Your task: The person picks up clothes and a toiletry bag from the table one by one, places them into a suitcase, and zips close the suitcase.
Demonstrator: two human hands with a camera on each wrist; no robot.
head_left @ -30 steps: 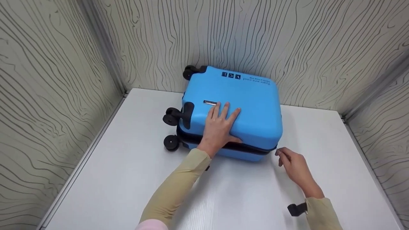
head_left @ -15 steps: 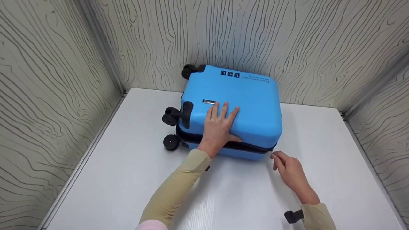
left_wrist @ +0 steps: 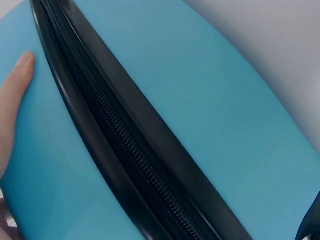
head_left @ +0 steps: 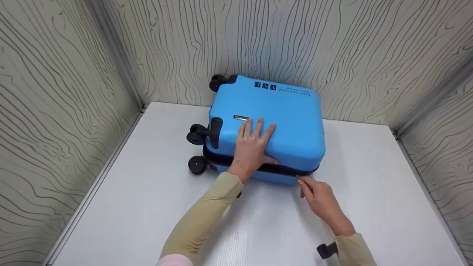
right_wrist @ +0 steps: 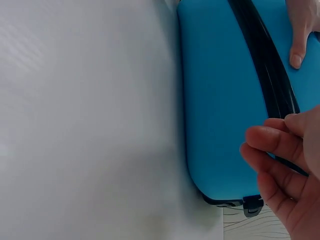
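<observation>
A blue hard-shell suitcase (head_left: 284, 114) lies on its side on the white table, its black wheels (head_left: 196, 137) pointing left. Spread flat, the fingers of my left hand (head_left: 250, 149) rest on the upper shell, with the thumb near the black seam. The seam's zipper (left_wrist: 125, 135) runs diagonally through the left wrist view, its teeth meshed there. At the front right corner my right hand (head_left: 320, 199) pinches a small zipper pull (head_left: 298, 177) between thumb and forefinger. In the right wrist view those fingertips (right_wrist: 294, 120) cover the pull.
The white table (head_left: 147, 214) extends in front of and beside the suitcase. Wood-grain patterned panels (head_left: 258, 40) rise behind it and at both sides. A black strap or mount (head_left: 327, 251) sticks out from the right sleeve.
My right hand has moved left along the front seam, from the suitcase's right corner, with the zipper pull. My left hand stays pressed on the shell.
</observation>
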